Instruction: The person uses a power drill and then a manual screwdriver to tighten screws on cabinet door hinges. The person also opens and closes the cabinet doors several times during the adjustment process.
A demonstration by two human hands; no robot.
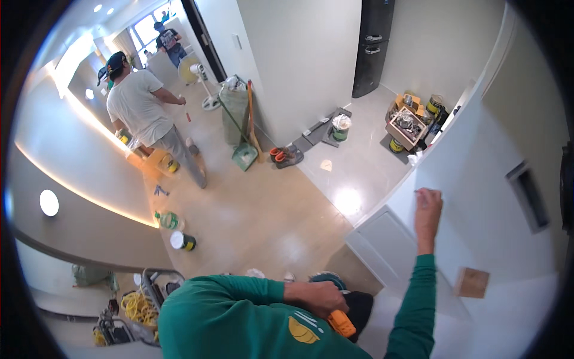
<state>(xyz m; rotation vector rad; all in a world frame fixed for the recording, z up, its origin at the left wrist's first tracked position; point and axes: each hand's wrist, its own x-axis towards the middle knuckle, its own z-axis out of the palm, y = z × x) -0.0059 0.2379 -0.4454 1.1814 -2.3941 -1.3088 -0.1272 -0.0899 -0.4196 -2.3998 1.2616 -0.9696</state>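
Note:
My left hand (320, 297) is held in front of my green top, closed at the upper end of an orange tool (341, 323) whose kind I cannot make out. My right hand (428, 210) reaches up along the white panel (460, 221), its thumb and fingers pinched together near the panel's edge. A tiny dark tip shows at the pinch, too small to name. Below that hand is a white framed door or drawer front (385, 239). A square wooden block (472, 282) sits on the white surface beside my right forearm.
Ahead to the left stands a person (140, 102) in a white shirt; another (170, 45) is farther back. On the floor are a paint can (183, 241), a plastic bottle (170, 221), a green dustpan (244, 156), shoes (287, 157), a bucket (341, 127) and a wooden box (408, 127).

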